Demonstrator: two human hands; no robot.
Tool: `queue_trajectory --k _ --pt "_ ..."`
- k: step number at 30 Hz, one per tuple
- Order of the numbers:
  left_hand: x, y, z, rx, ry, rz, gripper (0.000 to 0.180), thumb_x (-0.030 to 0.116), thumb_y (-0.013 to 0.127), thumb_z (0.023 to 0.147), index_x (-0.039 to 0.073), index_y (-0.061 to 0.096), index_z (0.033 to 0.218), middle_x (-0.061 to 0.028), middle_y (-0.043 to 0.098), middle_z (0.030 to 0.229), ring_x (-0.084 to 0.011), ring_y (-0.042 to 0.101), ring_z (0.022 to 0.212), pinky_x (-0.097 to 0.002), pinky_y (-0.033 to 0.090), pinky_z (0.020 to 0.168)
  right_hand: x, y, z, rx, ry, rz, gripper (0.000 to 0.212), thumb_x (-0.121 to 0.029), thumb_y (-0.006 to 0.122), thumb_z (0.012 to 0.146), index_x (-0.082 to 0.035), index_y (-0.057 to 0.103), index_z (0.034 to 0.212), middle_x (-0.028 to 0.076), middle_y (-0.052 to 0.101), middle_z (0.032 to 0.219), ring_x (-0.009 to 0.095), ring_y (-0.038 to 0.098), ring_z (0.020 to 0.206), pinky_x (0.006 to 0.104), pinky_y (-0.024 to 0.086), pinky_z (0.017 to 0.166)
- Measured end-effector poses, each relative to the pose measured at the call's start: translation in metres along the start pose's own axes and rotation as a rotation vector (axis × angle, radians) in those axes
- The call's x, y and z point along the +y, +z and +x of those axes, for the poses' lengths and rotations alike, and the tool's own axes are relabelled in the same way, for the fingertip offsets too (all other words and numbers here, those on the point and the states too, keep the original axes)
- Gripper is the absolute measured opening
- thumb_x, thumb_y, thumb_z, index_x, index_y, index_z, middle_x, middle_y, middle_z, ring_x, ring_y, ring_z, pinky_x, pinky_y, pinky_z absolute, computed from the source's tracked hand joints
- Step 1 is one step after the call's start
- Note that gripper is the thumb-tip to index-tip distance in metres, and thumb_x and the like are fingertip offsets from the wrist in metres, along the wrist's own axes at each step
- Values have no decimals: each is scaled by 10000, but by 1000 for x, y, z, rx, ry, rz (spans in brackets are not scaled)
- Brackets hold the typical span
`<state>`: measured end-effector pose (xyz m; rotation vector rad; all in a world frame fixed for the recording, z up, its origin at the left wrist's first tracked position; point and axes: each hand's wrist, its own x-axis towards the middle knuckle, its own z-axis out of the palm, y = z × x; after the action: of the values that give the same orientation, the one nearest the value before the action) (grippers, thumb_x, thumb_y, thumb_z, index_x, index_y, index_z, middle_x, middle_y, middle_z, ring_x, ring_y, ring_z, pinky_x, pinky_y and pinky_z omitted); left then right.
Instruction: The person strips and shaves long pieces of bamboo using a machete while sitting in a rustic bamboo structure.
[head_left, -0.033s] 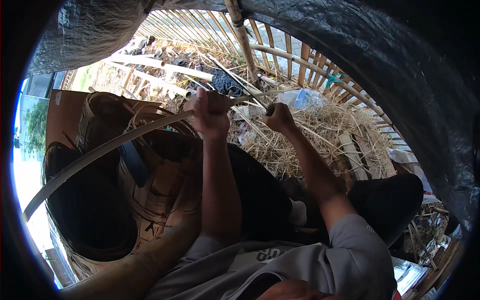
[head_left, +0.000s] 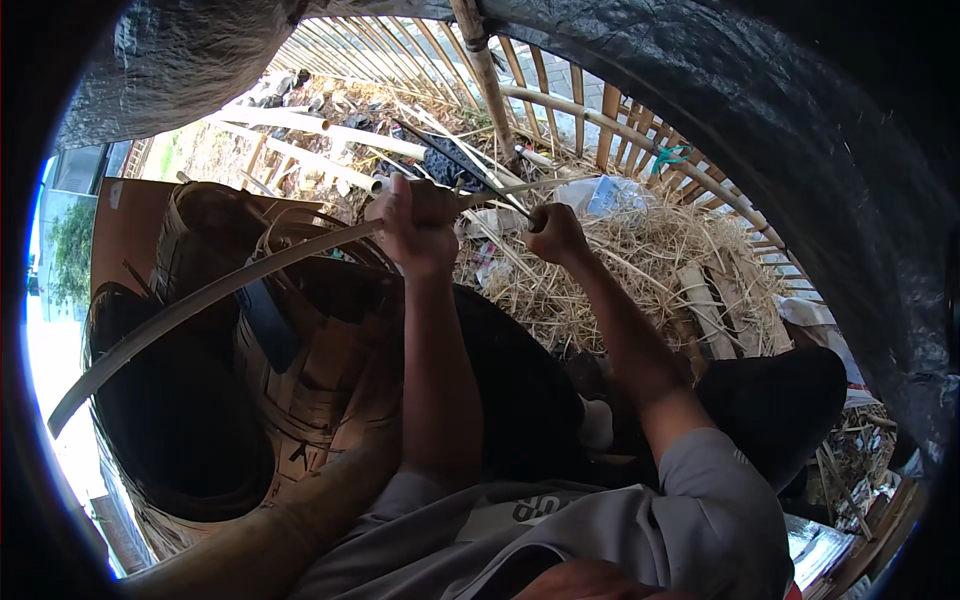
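My left hand (head_left: 415,225) is closed round a long, flat bamboo strip (head_left: 240,275). The strip bends away to the lower left, and its thin far end pokes out past my fist toward the right. On the right, my right hand (head_left: 558,235) makes a fist round the handle of a long, narrow, dark-bladed knife (head_left: 465,163). Its blade slants up and to the left, crossing behind the strip's thin end. Whether blade and strip touch, I cannot tell.
Woven baskets (head_left: 330,375) stand at my left, a dark strap across one. Pale bamboo poles (head_left: 375,142) lie ahead. Straw-like shavings (head_left: 640,260) cover the ground to the right, before a slatted bamboo fence (head_left: 610,125). Dark sheeting (head_left: 800,150) hangs overhead.
The knife blade's tip has swung a little to the left. My right hand has shifted very slightly; the left hand and the bamboo strip are nearly unmoved.
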<state>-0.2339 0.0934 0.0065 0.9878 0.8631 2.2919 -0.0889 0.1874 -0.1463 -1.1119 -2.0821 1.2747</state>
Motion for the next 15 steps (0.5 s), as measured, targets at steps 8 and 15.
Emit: queue_trajectory --k 8,15 --pt "-9 42 8 15 -34 -19 460 214 448 1003 142 258 591 51 200 490 -78 167 404 -296 158 394 140 -6 8 70 643 -153 267 -239 683 683 26 678 710 222 690 750 323 696 752 401 533 748" --pt "-2 -4 1 30 47 220 329 246 386 1012 65 426 741 -21 374 557 -121 362 474 -305 328 453 21 13 -10 58 43 52 186 -178 664 667 -3 608 638 139 641 630 228 606 568 343 483 594"
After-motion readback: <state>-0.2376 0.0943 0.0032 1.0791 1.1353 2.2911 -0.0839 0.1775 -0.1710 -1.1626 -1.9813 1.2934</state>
